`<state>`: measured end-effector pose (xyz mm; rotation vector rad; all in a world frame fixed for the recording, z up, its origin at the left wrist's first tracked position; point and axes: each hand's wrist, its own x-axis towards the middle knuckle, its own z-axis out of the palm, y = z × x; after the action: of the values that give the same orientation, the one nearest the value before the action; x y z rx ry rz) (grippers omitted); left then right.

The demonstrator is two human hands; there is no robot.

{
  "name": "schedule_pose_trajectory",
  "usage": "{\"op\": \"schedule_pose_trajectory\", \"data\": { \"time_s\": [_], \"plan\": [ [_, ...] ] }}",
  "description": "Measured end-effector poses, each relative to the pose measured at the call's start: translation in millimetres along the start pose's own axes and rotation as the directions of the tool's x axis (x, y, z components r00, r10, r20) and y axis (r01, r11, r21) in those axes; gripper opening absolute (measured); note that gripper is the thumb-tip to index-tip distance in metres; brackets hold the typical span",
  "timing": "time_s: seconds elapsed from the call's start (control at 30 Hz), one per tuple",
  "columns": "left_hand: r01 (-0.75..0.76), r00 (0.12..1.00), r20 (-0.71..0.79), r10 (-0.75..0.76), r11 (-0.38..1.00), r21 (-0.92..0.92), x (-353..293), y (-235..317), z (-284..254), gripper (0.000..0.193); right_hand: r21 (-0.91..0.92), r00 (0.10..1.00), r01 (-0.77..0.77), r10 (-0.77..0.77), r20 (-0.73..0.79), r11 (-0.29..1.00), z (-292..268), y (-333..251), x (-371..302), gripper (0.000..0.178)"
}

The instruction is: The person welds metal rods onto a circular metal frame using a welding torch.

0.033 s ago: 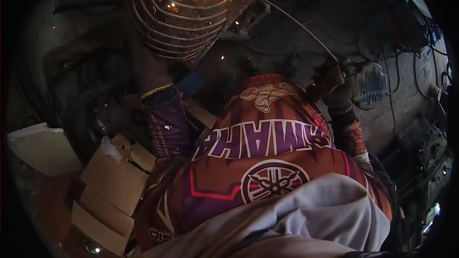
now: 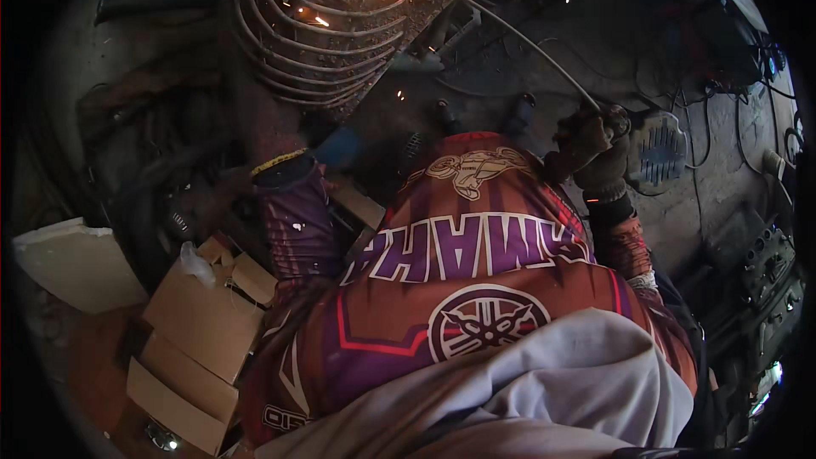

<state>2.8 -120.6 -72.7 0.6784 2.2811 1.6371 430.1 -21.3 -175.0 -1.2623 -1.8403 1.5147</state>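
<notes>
My right hand (image 2: 595, 146), in a dark work glove, is closed at the near end of a long, thin welding rod (image 2: 527, 38). A holder inside the glove cannot be made out. The rod slants up and left to a bright, sparking point on a rusty metal piece with curved, rib-like bars (image 2: 327, 55). On the left, my forearm in a purple patterned sleeve (image 2: 293, 217) with a yellow-edged cuff reaches toward the lower side of the barred piece. Shadow hides my left hand and its fingers beyond the cuff.
An opened cardboard box (image 2: 204, 314) stands at lower left, beside a pale broken panel (image 2: 81, 263). A slotted metal plate (image 2: 661, 151) lies just right of my right hand. Cables (image 2: 701, 132) run over the floor, and dark machine parts (image 2: 769, 268) sit at far right.
Flying sparks have shifted, and the surroundings look slightly brighter. The rod, the barred piece and my arms keep their places.
</notes>
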Motion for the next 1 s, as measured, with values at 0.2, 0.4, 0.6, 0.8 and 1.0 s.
{"op": "schedule_pose_trajectory", "data": {
  "time_s": [0.2, 0.4, 0.6, 0.8, 1.0],
  "plan": [
    [0.407, 0.858, -0.099, -0.505, 0.783, -0.47, 8, 6, 0, 0.071, 0.014, 0.998, -0.048, 0.048, -0.034, 0.999, 2, -9, 0, 0.054],
    [0.402, 0.857, -0.128, -0.499, 0.803, -0.439, 1, 12, 4, 0.073, -0.002, 0.994, -0.105, 0.105, 0.0, 0.994, 2, -6, 0, 0.059],
    [0.373, 0.873, -0.152, -0.464, 0.834, -0.406, -1, 15, 6, 0.082, 0.068, 0.995, -0.099, 0.1, -0.014, 0.993, 2, -19, 1, 0.058],
    [0.441, 0.817, -0.178, -0.548, 0.793, -0.42, -9, 37, 15, 0.073, -0.105, 0.995, -0.099, 0.098, -0.016, 0.99, 5, -21, 3, 0.046],
    [0.451, 0.815, -0.152, -0.559, 0.778, -0.437, -10, 33, 11, 0.069, -0.276, 0.998, 0.059, -0.064, -0.007, 0.959, 4, -25, 5, 0.038]
  ]
}}
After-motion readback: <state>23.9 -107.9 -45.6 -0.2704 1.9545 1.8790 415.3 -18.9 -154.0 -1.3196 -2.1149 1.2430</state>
